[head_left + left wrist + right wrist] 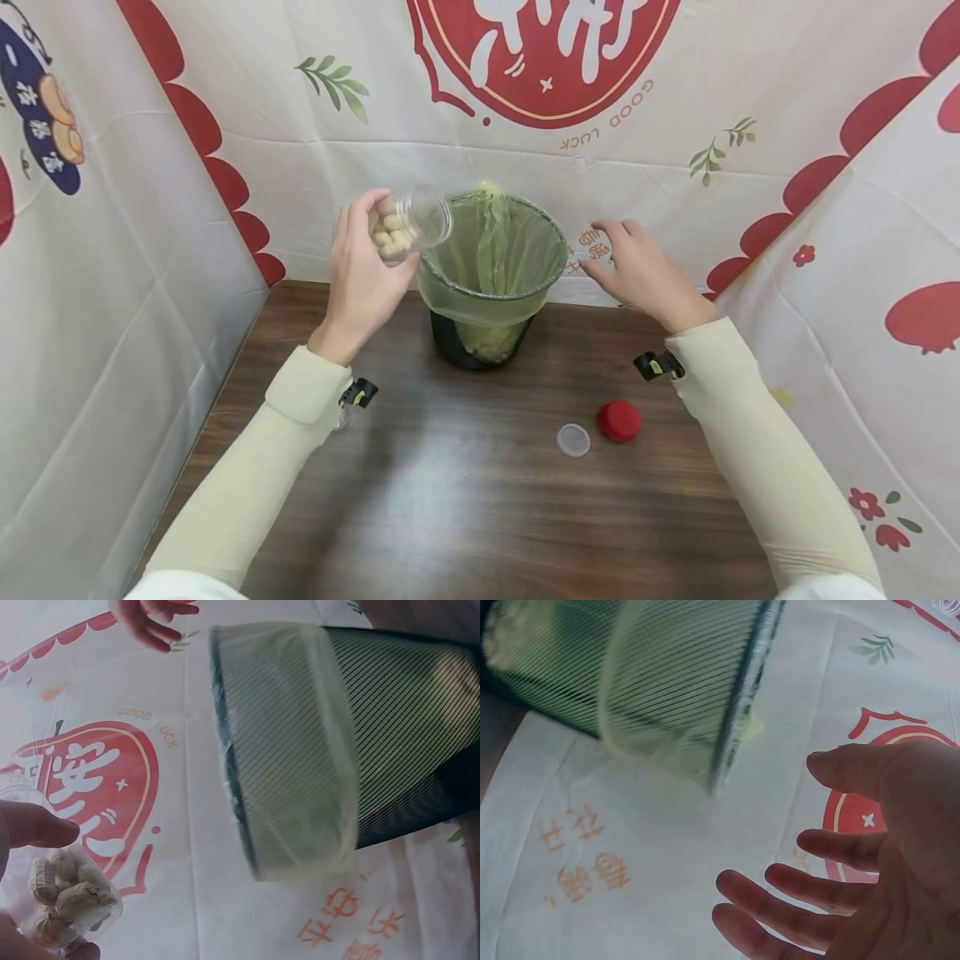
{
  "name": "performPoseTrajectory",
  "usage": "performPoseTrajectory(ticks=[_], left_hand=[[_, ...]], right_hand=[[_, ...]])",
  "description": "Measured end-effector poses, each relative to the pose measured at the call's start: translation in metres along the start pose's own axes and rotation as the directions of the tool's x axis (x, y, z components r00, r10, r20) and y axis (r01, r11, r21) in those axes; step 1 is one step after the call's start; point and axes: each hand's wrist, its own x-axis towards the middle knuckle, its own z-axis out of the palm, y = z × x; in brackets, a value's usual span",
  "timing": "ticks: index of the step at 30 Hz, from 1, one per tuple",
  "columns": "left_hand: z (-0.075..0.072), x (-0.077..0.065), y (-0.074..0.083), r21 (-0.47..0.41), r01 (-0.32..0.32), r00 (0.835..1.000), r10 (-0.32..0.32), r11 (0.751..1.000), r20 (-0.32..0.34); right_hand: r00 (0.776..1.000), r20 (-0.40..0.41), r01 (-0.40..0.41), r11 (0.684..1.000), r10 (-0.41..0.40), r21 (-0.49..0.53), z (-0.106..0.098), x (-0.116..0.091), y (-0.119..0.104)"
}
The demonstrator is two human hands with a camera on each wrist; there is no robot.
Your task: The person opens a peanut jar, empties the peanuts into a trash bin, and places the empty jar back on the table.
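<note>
In the head view my left hand (367, 271) grips a clear plastic jar (423, 218), tipped sideways with its mouth toward the bin. Several unshelled peanuts (71, 892) lie inside, near the jar's base. The jar's mouth overlaps the left rim of a black mesh trash bin (448, 337), lined with a pale green bag (517, 242). To the right of the bin my right hand (637, 267) hangs in the air, fingers relaxed and apart, holding nothing. In the right wrist view its fingers (780, 911) are spread beside the bin.
On the brown wooden table (465, 500), a red screw cap (619, 421) lies to the right, beside a small translucent disc (573, 440). A printed white cloth (390, 158) hangs behind the bin and along both sides. Part of a clear object shows under the left wrist.
</note>
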Motion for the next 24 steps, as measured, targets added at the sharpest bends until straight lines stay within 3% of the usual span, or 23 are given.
performPoseTrajectory(ticks=[8,16,24], left_hand=[[0.009,0.029,0.006,0.010,-0.092,0.994,0.092,0.996,0.061],[0.024,0.052,0.005,0.053,-0.174,0.979,0.167,0.983,0.121],[0.035,0.080,-0.004,0.166,-0.206,0.959,0.165,0.964,0.229]], right_hand=[[0.999,0.042,-0.004,0.997,0.001,0.081,-0.007,0.035,-0.013],[0.998,0.069,-0.009,1.000,0.008,0.025,0.005,0.064,-0.010],[0.994,0.113,-0.007,1.000,0.004,0.023,0.021,0.081,-0.010]])
